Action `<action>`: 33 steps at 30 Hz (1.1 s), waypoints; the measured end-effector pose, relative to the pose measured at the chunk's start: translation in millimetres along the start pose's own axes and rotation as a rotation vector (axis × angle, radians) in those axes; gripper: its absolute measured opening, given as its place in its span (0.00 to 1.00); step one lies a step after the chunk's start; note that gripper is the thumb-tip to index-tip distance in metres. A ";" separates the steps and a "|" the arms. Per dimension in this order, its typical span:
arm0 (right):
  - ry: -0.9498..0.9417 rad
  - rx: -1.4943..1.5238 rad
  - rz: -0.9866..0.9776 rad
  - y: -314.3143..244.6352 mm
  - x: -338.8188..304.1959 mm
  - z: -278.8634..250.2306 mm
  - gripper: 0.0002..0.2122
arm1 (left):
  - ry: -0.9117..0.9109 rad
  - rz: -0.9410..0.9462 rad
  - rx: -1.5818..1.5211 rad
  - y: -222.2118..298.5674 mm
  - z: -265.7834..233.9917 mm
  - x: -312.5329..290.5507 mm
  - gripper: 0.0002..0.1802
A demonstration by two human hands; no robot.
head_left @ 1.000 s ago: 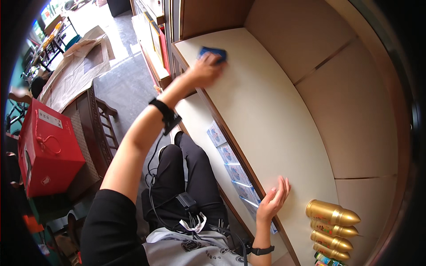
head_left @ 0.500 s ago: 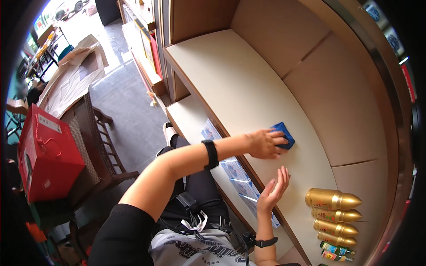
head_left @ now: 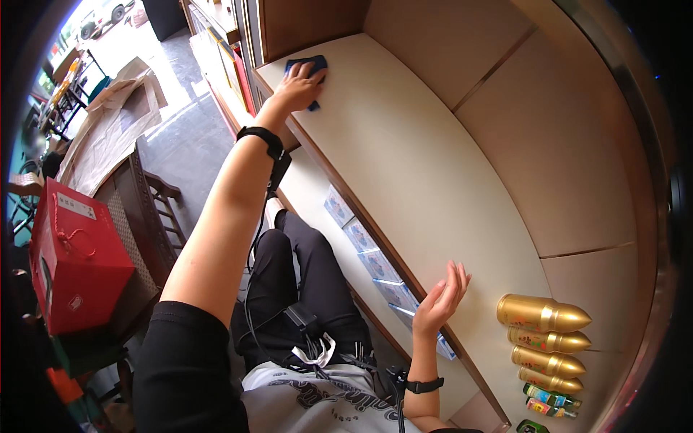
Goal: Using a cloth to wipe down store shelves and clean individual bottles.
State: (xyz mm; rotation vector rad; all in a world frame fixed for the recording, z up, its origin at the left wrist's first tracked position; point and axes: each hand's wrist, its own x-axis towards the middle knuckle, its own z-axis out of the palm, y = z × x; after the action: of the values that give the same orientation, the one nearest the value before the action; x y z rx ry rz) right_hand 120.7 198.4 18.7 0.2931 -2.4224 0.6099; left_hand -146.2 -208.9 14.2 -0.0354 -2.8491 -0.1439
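One cloth (head_left: pixel 315 65) lies at the far left end of the shelf (head_left: pixel 404 159), held under the left hand (head_left: pixel 299 89); flat, even pressure should suit it. The right hand (head_left: pixel 437 304) is nearer, empty, loosely open.

Black sleeve (head_left: pixel 189 368) at seven o'clock; grey printed shirt (head_left: pixel 307 409), black trousers (head_left: pixel 323 278), dark cables (head_left: pixel 310 343) at six; black wristbands (head_left: pixel 271 141)

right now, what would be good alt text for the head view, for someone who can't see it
The person's left hand holds a blue cloth at the far end of a pale shelf. Their right hand, empty and open, is by the shelf's front edge, near four gold bullet-shaped containers; a red box is at far left.
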 end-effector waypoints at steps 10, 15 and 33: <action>-0.030 0.027 -0.042 1.8 2.0 2.3 0.13 | 0.138 0.077 -0.022 26.5 -14.9 -80.3 0.24; -0.034 0.053 -0.076 1.9 2.6 2.4 0.14 | 0.223 0.235 -0.085 66.0 -17.2 -132.2 0.24; 0.079 0.145 -0.078 -2.2 5.4 -0.2 0.16 | 0.515 0.947 -0.465 214.2 13.4 -236.3 0.24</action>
State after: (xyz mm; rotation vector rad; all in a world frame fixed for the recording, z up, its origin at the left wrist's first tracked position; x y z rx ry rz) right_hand 117.4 196.2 23.0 0.4133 -2.2838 0.7499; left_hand 84.8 3.2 -45.7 -1.2038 -1.9708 -0.5034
